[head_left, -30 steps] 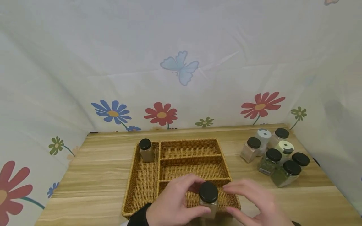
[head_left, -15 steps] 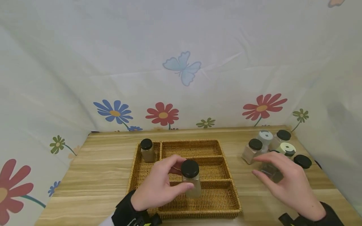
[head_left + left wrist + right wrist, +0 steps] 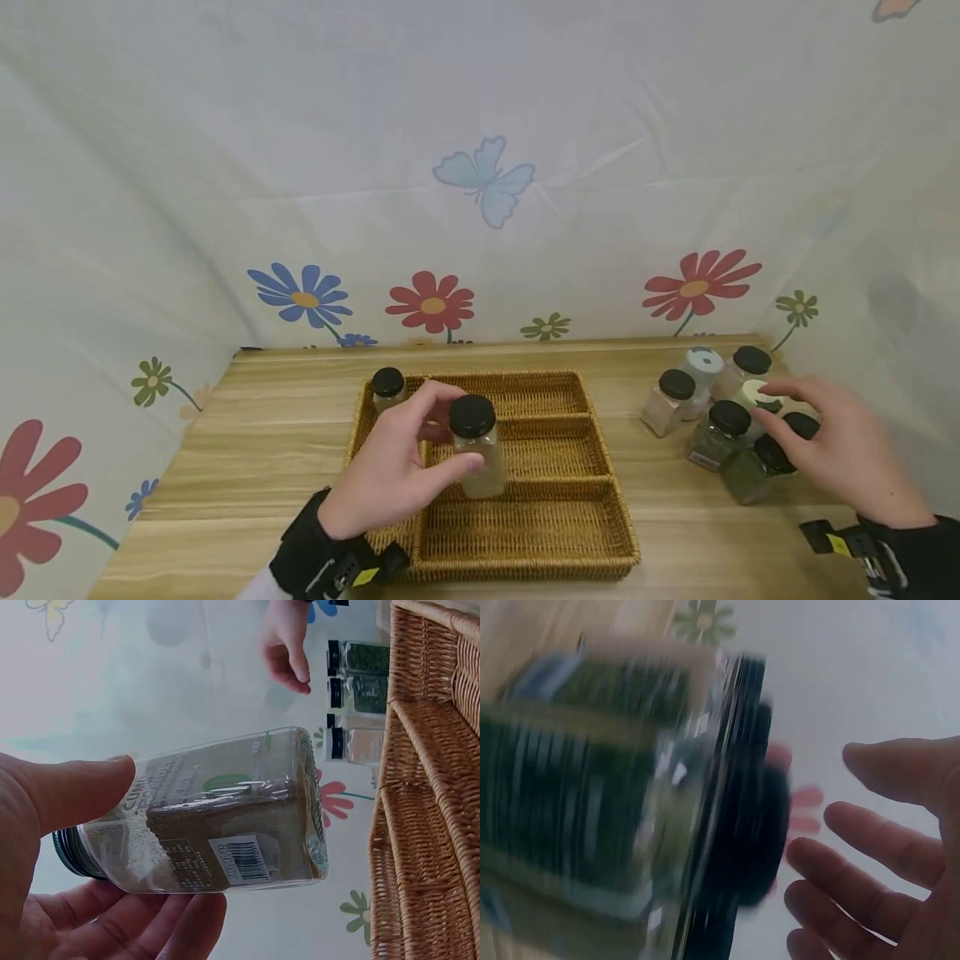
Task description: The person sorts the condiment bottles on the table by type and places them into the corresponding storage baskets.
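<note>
My left hand (image 3: 393, 471) grips a square glass spice jar (image 3: 482, 467) with a black lid, held above the wicker basket (image 3: 525, 572). In the left wrist view, the thumb and fingers wrap the jar's lid end, and brown powder (image 3: 225, 855) and a barcode label show through the glass. At the right, my right hand (image 3: 847, 442) hovers over a cluster of jars, thumb and fingers apart, holding nothing. Nearest to it are jars of green herbs (image 3: 742, 479) with black lids; the right wrist view shows these blurred, the fingers (image 3: 862, 874) just beyond their lids.
Another black-lidded jar (image 3: 387, 383) stands in the basket's left compartment, partly hidden by my left hand. Several more jars stand at the right of the wooden table (image 3: 262, 433), including one with a white lid (image 3: 703, 363) and a pinkish one (image 3: 663, 412). A flowered curtain (image 3: 480, 275) hangs behind.
My left hand has lifted the jar and moved it left and away over the basket. My right hand has gone from beside that jar rightward to the jar cluster.
</note>
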`<state>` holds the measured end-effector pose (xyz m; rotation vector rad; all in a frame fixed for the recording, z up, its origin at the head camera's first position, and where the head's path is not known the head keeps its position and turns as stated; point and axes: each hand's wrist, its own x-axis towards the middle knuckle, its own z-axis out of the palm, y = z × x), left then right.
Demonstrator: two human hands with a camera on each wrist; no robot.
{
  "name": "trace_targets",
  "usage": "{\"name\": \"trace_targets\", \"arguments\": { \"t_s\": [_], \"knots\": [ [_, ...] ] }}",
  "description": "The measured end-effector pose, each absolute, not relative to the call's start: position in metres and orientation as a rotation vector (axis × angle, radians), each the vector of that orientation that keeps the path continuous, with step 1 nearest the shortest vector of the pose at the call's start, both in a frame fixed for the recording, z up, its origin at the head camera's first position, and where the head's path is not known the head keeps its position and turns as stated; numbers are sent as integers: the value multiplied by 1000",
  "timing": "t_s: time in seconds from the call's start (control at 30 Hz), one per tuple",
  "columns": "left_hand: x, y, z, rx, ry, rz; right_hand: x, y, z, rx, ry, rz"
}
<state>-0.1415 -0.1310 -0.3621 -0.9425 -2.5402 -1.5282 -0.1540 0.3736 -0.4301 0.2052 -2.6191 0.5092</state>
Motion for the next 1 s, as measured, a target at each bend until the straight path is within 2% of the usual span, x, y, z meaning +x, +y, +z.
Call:
{"name": "trace_targets", "arguments": {
  "t_s": [0.23, 0.57, 1.0],
  "knots": [
    [-146, -141, -356, -896, -2545, -1515, -151, 381, -410, 110, -2726, 361],
    [-155, -162, -347, -843, -2551, -1470, -154, 398, -408, 22, -2885, 362],
    [-175, -212, -343, -774, -2666, -1263, -149, 396, -399, -2, -2921, 314]
  ]
}}
